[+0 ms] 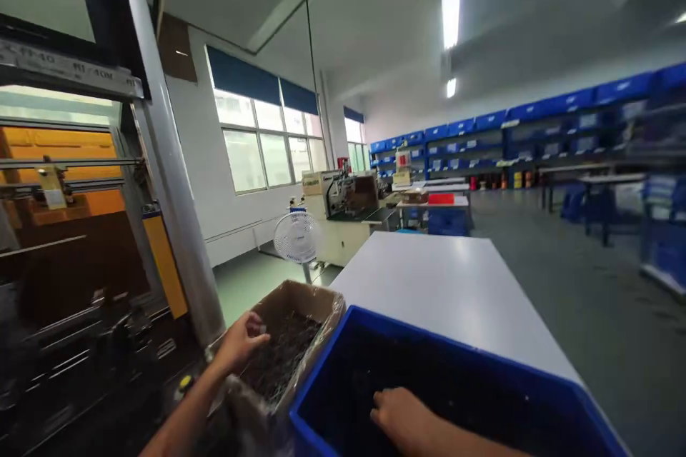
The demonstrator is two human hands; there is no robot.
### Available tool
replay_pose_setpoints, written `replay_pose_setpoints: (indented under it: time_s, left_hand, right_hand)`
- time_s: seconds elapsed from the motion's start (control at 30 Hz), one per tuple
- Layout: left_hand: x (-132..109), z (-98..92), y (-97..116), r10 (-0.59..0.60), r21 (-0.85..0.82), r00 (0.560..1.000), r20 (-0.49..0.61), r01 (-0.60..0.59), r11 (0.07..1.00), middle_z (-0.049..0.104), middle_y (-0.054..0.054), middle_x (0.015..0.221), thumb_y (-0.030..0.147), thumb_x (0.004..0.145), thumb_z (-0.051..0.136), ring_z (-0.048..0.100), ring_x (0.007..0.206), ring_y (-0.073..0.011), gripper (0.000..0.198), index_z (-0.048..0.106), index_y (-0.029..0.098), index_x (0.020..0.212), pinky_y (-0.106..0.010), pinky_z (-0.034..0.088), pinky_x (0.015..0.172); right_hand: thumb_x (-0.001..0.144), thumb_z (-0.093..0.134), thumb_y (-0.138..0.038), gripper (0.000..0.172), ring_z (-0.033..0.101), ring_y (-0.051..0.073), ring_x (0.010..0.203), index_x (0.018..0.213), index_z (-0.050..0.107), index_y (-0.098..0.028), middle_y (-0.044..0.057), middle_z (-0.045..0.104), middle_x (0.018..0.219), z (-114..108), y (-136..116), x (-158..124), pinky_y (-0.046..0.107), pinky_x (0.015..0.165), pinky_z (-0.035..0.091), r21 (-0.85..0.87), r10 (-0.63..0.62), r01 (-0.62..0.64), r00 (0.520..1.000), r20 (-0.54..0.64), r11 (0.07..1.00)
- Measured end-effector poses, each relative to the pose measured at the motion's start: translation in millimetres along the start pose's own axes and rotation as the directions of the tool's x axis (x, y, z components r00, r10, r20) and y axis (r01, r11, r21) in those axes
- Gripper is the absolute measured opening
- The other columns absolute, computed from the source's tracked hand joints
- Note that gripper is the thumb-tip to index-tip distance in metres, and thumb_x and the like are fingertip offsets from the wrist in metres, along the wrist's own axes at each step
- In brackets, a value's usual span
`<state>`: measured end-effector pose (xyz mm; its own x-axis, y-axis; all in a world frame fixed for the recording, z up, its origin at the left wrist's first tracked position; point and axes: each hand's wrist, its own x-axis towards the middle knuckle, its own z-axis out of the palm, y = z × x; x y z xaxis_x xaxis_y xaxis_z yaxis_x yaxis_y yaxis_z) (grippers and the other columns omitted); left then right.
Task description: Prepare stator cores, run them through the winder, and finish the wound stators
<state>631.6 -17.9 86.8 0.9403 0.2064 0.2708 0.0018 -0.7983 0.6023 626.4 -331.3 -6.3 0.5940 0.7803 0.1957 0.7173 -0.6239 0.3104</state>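
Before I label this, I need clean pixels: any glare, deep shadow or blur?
Head view: nearer ceiling light washed out, sheen on the table; head view: near bin very dark inside, around the right hand; head view: far right edge smeared.

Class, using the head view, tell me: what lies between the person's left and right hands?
In the head view, the side of the box and the rim of the bin lie between left hand and right hand.

Carton (pixel 297 296) and blue bin (pixel 455 344) open above; side-by-side walls (pixel 320 364) block low crossing; machine post (pixel 172 157) bounds left.
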Motion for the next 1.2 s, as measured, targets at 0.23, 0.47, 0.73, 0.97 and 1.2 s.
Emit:
replay_pose_setpoints:
  time_s: [0.23, 0.47, 0.73, 0.97, 1.2]
  left_hand:
    - [-128.5, -8.1, 8.3, 0.025, -0.574, 0.998, -0.064, -0.058, 0.817, 0.070, -0.010, 0.121, 0.033, 0.069, 0.084, 0.068, 0.103, -0.0206, 0.042, 0.074, 0.018, 0.107, -0.028, 0.056, 0.087]
    - [-216.9, 21.7, 39.6, -0.115, -0.917, 0.988, 0.102, 0.138, 0.373, 0.079, -0.010, 0.107, 0.015, 0.057, 0.091, 0.075, 0.085, -0.0196, 0.050, 0.079, 0.021, 0.105, -0.028, 0.063, 0.078]
    - [-225.0, 51.5, 62.5, -0.105, -0.929, 0.965, 0.242, 0.262, 0.263, 0.081, -0.008, 0.096, 0.011, 0.051, 0.093, 0.078, 0.081, -0.0200, 0.047, 0.082, 0.021, 0.095, -0.024, 0.064, 0.077]
    - [-228.6, 54.6, 65.2, -0.095, -0.946, 0.979, 0.182, 0.201, 0.256, 0.081, -0.006, 0.097, 0.009, 0.053, 0.092, 0.078, 0.086, -0.0206, 0.046, 0.082, 0.023, 0.095, -0.022, 0.063, 0.081]
    - [-228.6, 55.8, 61.9, -0.135, -0.934, 0.986, 0.100, 0.140, 0.328, 0.081, -0.003, 0.093, 0.005, 0.055, 0.090, 0.078, 0.083, -0.0158, 0.046, 0.081, 0.025, 0.096, -0.014, 0.061, 0.077]
  right_hand:
    - [0.085, 0.043, 0.007, 0.033, 0.068, 0.015, 0.071, 0.088, 0.070, -0.011, 0.009, 0.069, 0.082, -15.6, 10.3, -2.7, 0.025, 0.067, 0.057, 0.366, 0.096, 0.017, 0.953, -0.287, 0.930]
    - [0.092, 0.061, -0.011, 0.026, 0.069, 0.015, 0.086, 0.118, 0.060, -0.015, 0.008, 0.071, 0.095, -91.4, -56.6, -23.4, 0.027, 0.074, 0.060, 0.638, 0.095, 0.492, 0.744, -0.662, 0.592]
    - [0.092, 0.065, -0.014, 0.029, 0.067, 0.014, 0.078, 0.120, 0.057, -0.014, 0.007, 0.070, 0.088, -85.3, -75.7, -43.3, 0.026, 0.072, 0.059, 0.638, 0.083, 0.568, 0.710, -0.699, 0.520]
    - [0.093, 0.060, -0.008, 0.034, 0.067, 0.012, 0.083, 0.126, 0.054, -0.013, 0.006, 0.070, 0.090, -81.8, -74.1, -43.5, 0.023, 0.079, 0.058, 0.639, 0.033, 0.587, 0.723, -0.690, 0.497]
    - [0.094, 0.060, -0.011, 0.028, 0.065, 0.014, 0.091, 0.121, 0.056, -0.011, 0.011, 0.066, 0.099, -78.2, -68.2, -39.9, 0.026, 0.079, 0.059, 0.537, -0.003, 0.591, 0.674, -0.739, 0.602]
